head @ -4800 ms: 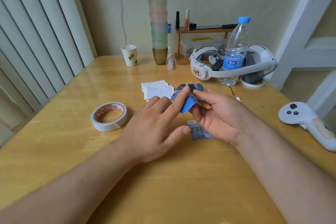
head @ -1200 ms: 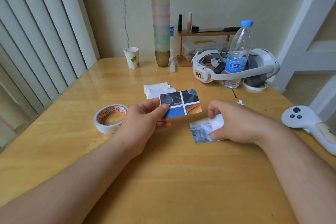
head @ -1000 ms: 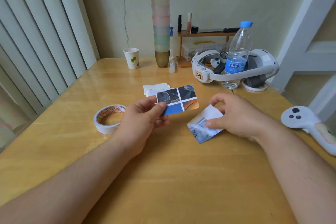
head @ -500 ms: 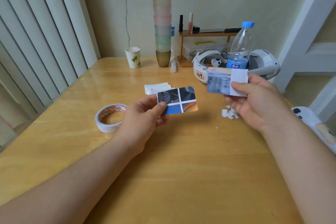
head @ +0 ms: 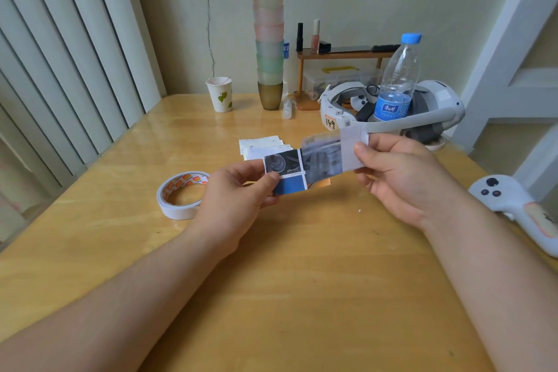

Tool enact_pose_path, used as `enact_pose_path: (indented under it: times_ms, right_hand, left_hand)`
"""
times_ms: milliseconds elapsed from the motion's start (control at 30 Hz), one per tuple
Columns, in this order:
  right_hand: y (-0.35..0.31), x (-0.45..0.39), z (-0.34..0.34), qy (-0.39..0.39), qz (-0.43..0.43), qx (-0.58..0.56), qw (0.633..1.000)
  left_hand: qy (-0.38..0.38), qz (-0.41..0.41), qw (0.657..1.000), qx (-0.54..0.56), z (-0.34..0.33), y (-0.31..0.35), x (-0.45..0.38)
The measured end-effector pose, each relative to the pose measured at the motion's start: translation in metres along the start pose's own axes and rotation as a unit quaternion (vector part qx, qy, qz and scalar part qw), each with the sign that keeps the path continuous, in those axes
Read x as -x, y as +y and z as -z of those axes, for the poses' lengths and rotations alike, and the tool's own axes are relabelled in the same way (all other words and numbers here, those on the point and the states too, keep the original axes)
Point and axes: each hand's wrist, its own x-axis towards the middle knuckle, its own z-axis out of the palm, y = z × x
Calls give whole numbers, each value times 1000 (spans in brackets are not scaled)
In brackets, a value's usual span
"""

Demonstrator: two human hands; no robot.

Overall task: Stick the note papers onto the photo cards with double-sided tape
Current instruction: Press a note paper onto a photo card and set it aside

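My left hand [head: 238, 193] pinches the left end of a photo card [head: 285, 170] with grey, blue and orange panels, held above the table. My right hand [head: 395, 172] pinches a second, blurred grey-blue card [head: 321, 155] with a white note paper [head: 351, 146] on its right part. That second card overlaps the right half of the first one. A small pile of white note papers [head: 261, 145] lies on the table behind the cards. The roll of double-sided tape [head: 181, 195] lies flat to the left of my left hand.
On the wooden table [head: 302, 281] stand a paper cup [head: 220, 93], a tall stack of plastic cups [head: 269, 33], a water bottle [head: 397, 81], a white headset [head: 392, 112] and a small wooden shelf [head: 341, 54]. A white controller [head: 513, 205] lies at the right edge. Window blinds hang on the left.
My right hand lifted the second card with its note paper off the table and brought it left, over the card in my left hand. My left hand stayed almost still.
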Motion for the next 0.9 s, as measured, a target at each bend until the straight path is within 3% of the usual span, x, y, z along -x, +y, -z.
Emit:
enact_pose_path:
  times_ms: [167, 400, 600, 900]
  right_hand:
    - [-2, 1, -1, -5, 11, -48, 999]
    - [1, 4, 0, -47, -37, -13, 998]
    - [5, 8, 0, -75, 53, 222, 971]
    - [19, 2, -5, -29, 98, 251, 963]
  left_hand:
    - [-1, 1, 1000, 3, 0, 0, 0]
    - [-1, 16, 1000, 25, 1, -1, -1]
    - [-19, 7, 999, 27, 1, 0, 0]
    - [-26, -11, 999, 16, 0, 3, 4]
